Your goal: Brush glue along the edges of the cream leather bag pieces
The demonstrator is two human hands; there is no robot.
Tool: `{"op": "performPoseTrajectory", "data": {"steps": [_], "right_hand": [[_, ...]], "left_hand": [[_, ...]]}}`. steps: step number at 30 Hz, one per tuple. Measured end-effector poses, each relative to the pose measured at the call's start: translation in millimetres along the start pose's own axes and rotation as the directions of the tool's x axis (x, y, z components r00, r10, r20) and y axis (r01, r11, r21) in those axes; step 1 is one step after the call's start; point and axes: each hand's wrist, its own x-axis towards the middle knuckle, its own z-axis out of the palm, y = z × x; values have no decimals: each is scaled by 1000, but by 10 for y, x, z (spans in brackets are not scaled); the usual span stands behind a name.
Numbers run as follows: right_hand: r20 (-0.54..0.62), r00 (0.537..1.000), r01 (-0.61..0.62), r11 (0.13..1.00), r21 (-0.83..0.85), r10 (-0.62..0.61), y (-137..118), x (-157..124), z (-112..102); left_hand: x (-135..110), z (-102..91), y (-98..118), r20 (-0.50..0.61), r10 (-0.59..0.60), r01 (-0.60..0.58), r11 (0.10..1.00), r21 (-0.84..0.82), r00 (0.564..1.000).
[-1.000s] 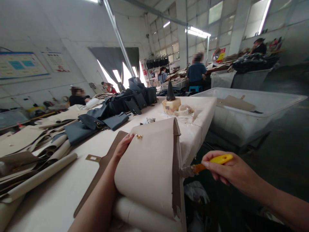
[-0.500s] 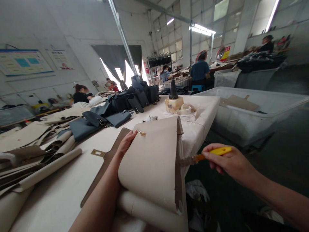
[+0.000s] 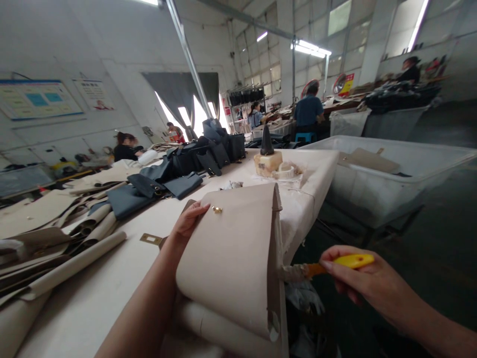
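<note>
A smooth, fine-grained beige leather panel (image 3: pixel 231 258) curved over in a soft roll at the near end of the cloth-covered table (image 3: pixel 93 298), its ragged cut edge facing right. The left hand (image 3: pixel 188 221) lay flat and open on the panel's top edge, beside a small gold stud (image 3: pixel 215 210). The right hand (image 3: pixel 365 283) pinched a brush (image 3: pixel 328 266) by its yellow plastic handle. The brush lay almost level, long axis left to right, its matted bristles pointing left and touching the panel's edge. Dark blue leather pieces (image 3: pixel 179 184) were heaped farther along the table
</note>
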Motion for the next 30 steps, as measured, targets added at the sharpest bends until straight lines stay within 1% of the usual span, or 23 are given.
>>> {"op": "performPoseTrajectory", "data": {"steps": [2,3,5,7,8,9,11,14,16,18,20,22,25,30], "right_hand": [[-52,998,33,999,27,-31,22,22,-48],[-80,996,53,998,39,-49,28,46,-79],[-128,989,81,996,47,-75,31,95,-145],[-153,984,97,994,48,-88,26,125,-209],[-164,982,105,993,49,-96,21,130,-240],[-175,979,118,992,50,-107,17,128,-270],[-207,970,145,988,58,-130,15,116,-330],[-248,957,180,979,94,-152,39,102,-419],[-267,952,193,971,144,-150,66,105,-468],[-283,948,200,963,179,-145,82,114,-503],[-289,945,208,963,174,-152,76,119,-518],[-281,943,221,967,125,-179,48,118,-511],[-252,946,222,974,42,-205,-13,117,-461],[-195,960,206,979,-1,-202,-79,215,-291]], "left_hand": [[54,79,185,33,-42,41,999,32,999],[89,138,288,27,-71,70,996,52,997],[161,289,482,-30,-166,169,980,103,986],[221,460,629,-104,-264,278,946,164,959],[241,541,683,-128,-285,306,932,195,950],[254,612,729,-140,-282,308,924,225,949],[255,715,815,-128,-201,230,934,275,971],[193,768,984,-67,-30,50,948,314,997],[120,751,1109,-37,69,-53,942,331,997],[38,708,1190,-34,144,-124,932,340,989],[-41,653,1190,-39,173,-150,929,339,984],[-109,604,1097,-42,143,-121,934,335,989],[-190,570,841,-44,98,-81,952,296,994],[-290,559,418,-56,132,-121,978,170,990]]}}
